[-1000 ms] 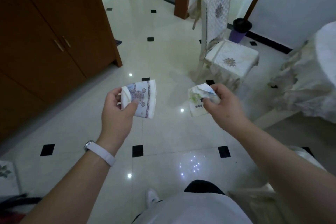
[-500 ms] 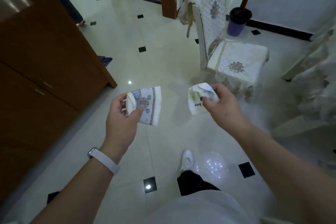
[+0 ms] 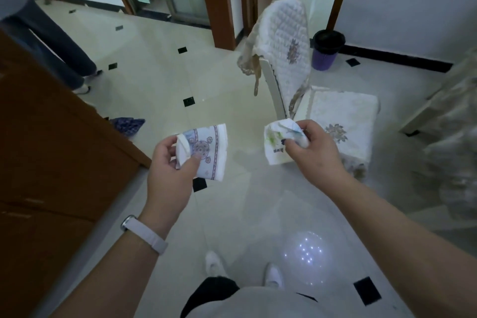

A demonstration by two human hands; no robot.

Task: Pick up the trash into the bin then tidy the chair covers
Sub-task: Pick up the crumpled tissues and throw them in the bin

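- We've got trash in both hands: our left hand (image 3: 170, 165) grips a patterned paper cup (image 3: 209, 152), and our right hand (image 3: 313, 153) pinches a crumpled wrapper (image 3: 276, 143).
- Just beyond, the chair covers (image 3: 286, 41) hang askew.
- Farthest off waits the bin (image 3: 325, 53); we judge that carrying the trash over and dropping it in comes next.

The chair covers (image 3: 286, 41) are white and quilted, each with a brownish floral medallion. Behind the chair (image 3: 271, 86), the bin (image 3: 325, 53) is purple with a black liner. The floor (image 3: 160, 80) is glossy cream tile with small black diamonds. The patterned paper (image 3: 209, 152) in the left hand (image 3: 170, 170) is white with blue-purple ornament. The printed paper (image 3: 277, 142) in the right hand (image 3: 313, 152) is white with green and blue marks.
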